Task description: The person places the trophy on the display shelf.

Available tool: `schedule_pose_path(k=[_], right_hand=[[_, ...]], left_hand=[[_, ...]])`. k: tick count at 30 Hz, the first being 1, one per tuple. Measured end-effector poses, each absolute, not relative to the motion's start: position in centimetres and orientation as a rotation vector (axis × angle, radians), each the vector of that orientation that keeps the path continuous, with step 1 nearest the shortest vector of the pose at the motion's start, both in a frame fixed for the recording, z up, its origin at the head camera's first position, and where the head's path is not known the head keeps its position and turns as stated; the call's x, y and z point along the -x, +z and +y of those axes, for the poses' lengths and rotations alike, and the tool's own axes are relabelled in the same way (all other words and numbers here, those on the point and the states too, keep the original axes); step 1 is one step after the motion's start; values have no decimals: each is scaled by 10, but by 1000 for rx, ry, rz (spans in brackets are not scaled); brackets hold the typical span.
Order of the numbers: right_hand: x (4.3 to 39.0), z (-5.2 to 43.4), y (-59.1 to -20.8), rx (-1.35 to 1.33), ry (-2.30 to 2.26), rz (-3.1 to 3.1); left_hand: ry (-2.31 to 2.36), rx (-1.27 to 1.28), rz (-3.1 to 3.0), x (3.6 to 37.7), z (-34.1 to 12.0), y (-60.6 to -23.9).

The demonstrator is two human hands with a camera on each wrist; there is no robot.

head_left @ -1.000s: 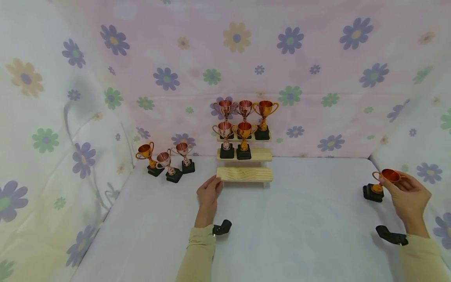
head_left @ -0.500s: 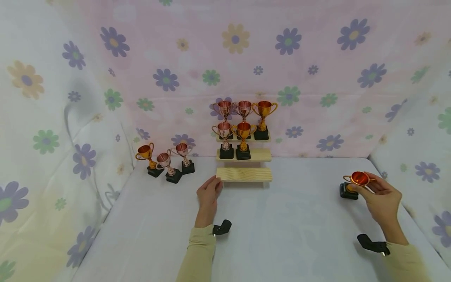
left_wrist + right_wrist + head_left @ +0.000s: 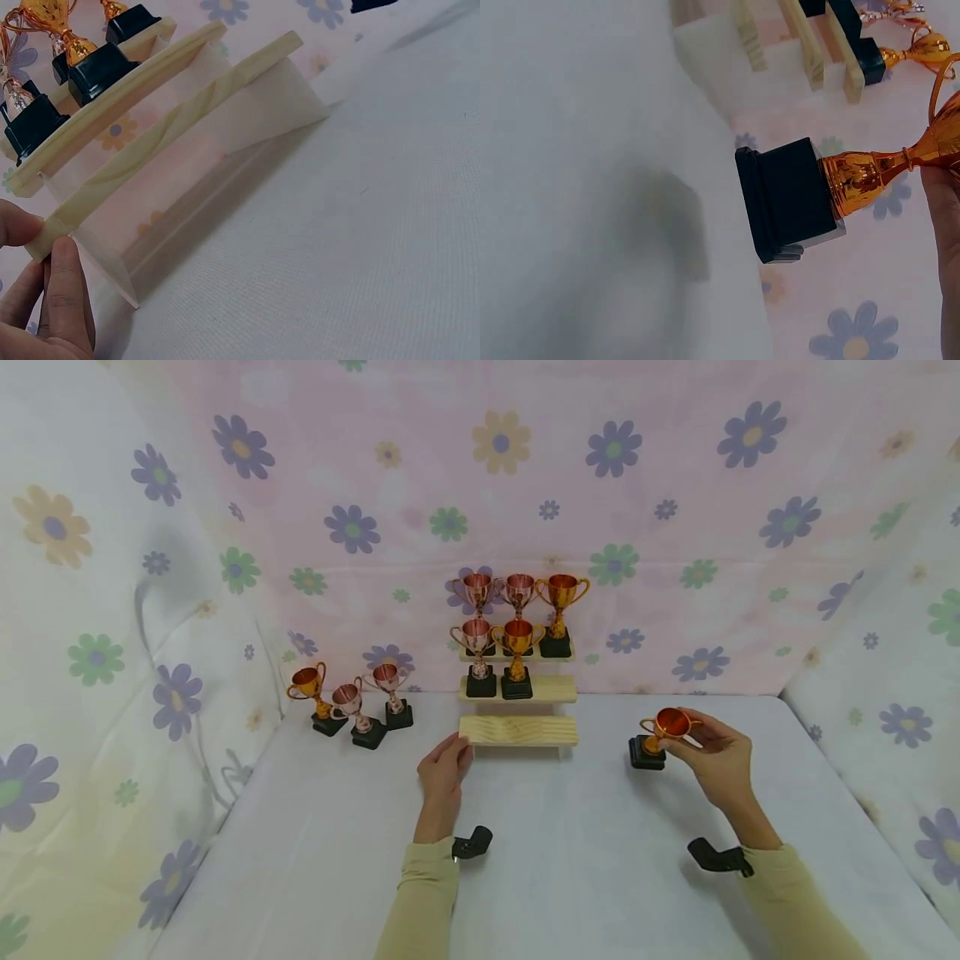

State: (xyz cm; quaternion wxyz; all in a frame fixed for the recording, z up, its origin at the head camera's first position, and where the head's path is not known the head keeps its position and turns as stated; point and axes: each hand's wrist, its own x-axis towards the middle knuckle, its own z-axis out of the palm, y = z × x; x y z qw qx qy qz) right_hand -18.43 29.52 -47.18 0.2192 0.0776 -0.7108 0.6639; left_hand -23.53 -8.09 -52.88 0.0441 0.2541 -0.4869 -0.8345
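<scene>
A gold trophy cup [image 3: 671, 724] with a black base [image 3: 791, 199] is held by my right hand [image 3: 716, 760], thumb and fingers around its cup. It hangs over the table, right of the stepped wooden stand [image 3: 519, 731]. My left hand [image 3: 444, 772] pinches the left end of the stand's lowest step [image 3: 161, 139], thumb on top and fingers beneath. On the middle step stand a rose-gold trophy [image 3: 477, 643] and a gold trophy [image 3: 517, 647]. Two rose-gold trophies and a gold trophy [image 3: 558, 602] stand on the top step, partly hidden by those in front. The lowest step is bare.
Left of the stand, a gold trophy [image 3: 315, 693] and two rose-gold trophies [image 3: 354, 710] stand on the white table [image 3: 570, 860]. A flowered cloth [image 3: 675, 460] hangs behind and along both sides.
My right hand has carried the gold trophy leftward from the far right of the table toward the stand. The left hand has stayed at the lowest step.
</scene>
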Motion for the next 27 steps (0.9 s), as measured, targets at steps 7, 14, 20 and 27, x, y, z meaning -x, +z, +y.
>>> schedule_pose_path(k=[7, 14, 20, 27], right_hand=[[212, 249, -448, -350, 1941, -1822], [243, 213, -430, -448, 1929, -1789], [267, 194, -423, -510, 1926, -1772], [288, 184, -417, -522, 1921, -1837]], left_hand=[[-2544, -780, -1475, 237, -82, -530], [-2570, -768, -1454, 238, -82, -531], [-2568, -778, -1455, 239, -83, -530], [-2571, -812, -1435, 239, -82, -530]])
